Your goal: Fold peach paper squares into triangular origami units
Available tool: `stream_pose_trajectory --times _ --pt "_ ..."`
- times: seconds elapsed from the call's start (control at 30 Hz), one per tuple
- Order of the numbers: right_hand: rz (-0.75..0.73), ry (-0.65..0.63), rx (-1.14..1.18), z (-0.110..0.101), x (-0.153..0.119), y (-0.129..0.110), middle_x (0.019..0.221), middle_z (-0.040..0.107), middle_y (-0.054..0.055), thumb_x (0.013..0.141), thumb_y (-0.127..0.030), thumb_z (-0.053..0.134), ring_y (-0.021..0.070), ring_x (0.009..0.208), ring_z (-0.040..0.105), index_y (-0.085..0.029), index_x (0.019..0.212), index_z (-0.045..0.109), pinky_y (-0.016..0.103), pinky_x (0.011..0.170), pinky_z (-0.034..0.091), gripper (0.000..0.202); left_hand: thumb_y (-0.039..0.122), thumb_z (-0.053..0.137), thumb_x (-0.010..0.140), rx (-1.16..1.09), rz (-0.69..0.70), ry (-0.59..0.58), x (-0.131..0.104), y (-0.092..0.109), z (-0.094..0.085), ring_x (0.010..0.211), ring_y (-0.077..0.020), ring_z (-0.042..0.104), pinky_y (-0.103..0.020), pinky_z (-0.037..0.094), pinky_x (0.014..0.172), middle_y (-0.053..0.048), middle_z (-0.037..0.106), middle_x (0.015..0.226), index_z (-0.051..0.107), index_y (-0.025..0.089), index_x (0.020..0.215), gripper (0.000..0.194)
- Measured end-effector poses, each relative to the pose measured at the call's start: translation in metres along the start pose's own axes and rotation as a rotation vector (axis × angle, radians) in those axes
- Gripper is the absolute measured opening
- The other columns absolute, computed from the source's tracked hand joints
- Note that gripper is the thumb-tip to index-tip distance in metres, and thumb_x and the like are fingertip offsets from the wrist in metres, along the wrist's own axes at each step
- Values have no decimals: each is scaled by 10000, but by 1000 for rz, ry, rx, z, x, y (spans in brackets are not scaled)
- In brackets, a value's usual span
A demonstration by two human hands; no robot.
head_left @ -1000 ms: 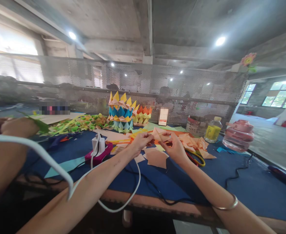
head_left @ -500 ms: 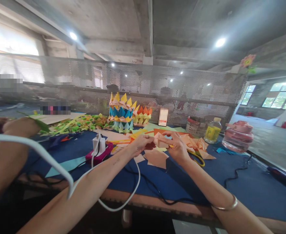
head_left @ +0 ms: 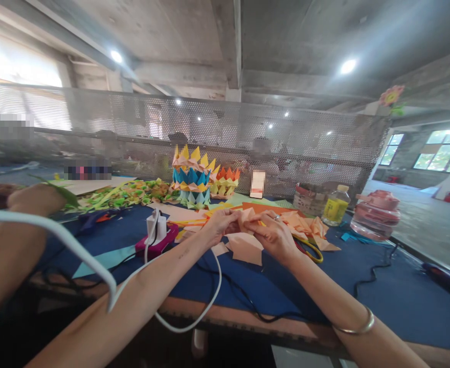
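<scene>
Between my two hands is a small piece of peach folded paper [head_left: 247, 216], held a little above the table. My left hand [head_left: 222, 225] pinches its left side, and my right hand [head_left: 274, 232] has its fingers closed on the right side. Below them lie flat peach paper sheets [head_left: 246, 249]. Several folded peach pieces [head_left: 304, 225] are heaped just right of my right hand, beside yellow-handled scissors [head_left: 314, 250]. Orange and yellow paper strips [head_left: 188, 225] lie left of my left hand.
Spiky folded-paper rings [head_left: 191, 179] stand stacked behind my hands. A magenta power strip [head_left: 156, 241] with a white plug and looping cables is at left. A yellow bottle [head_left: 335, 205] and pink water jug [head_left: 376, 215] stand right. Another person's hand [head_left: 37, 199] is at far left.
The fingers of my right hand have moved left and closed in on the folded paper. My left hand stays nearly in place, still pinching it.
</scene>
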State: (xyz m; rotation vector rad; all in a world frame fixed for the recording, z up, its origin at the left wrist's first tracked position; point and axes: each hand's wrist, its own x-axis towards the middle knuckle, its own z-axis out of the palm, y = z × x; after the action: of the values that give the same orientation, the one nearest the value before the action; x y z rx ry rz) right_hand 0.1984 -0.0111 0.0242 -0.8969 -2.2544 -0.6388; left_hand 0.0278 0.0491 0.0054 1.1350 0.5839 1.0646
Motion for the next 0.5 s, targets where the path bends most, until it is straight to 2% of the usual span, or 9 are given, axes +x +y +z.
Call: stream_pose_trajectory --times 0.2,0.37,0.5 --pt "35 -4 14 4 0 1 964 629 29 847 -198 496 190 871 505 -310 1028 649 318 755 433 262 205 803 498 -24 -32 -53 -5 5 3 623 -124 623 -262 487 728 -29 650 652 607 107 667 277" --pt "85 69 13 1 0 -1 980 617 52 837 -195 509 199 888 497 -263 1059 637 323 778 437 265 163 772 531 -27 -18 41 -5 8 4 595 -114 613 -250 493 694 -24 642 637 619 107 683 223" --pt "93 102 7 -1 1 0 949 610 53 826 -244 537 203 893 489 -269 915 691 316 759 438 180 150 758 540 -31 -20 69 -7 11 6 601 -118 616 -241 493 680 -37 652 657 630 107 691 203"
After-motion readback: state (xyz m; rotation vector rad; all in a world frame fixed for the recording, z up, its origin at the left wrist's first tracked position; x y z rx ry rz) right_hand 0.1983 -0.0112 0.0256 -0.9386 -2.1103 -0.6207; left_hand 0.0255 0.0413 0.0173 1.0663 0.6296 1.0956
